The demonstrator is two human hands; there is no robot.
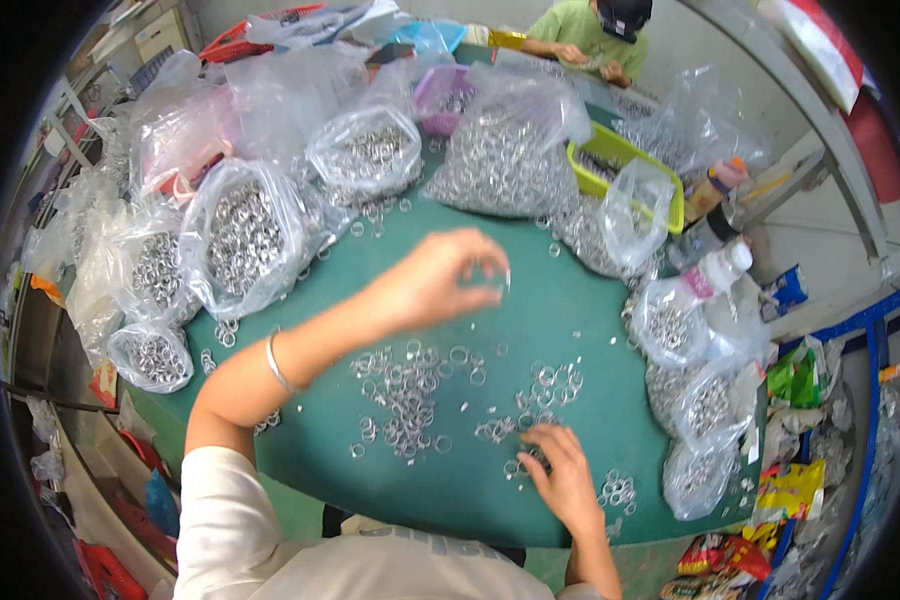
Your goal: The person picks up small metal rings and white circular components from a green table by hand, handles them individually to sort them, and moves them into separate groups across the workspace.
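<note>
My left hand [440, 282] is raised over the middle of the green table, thumb and fingers curled toward each other. A thin metal ring [508, 282] shows at its fingertips, somewhat blurred. Lower and to the right, my right hand [562, 478] rests by a small group of metal rings [542, 418], its thumb and forefinger apart and the fingertips at the rings. A larger loose pile of rings [405, 400] lies left of it. Another little cluster of rings [617, 489] sits just right of that hand.
Open plastic bags of rings [245, 235] line the table's left side, with more bags [675, 330] along the right. A big full bag [505, 150], a purple basket [440, 98] and a yellow-green basket [678, 205] stand at the back. Across the table sits another person [585, 40].
</note>
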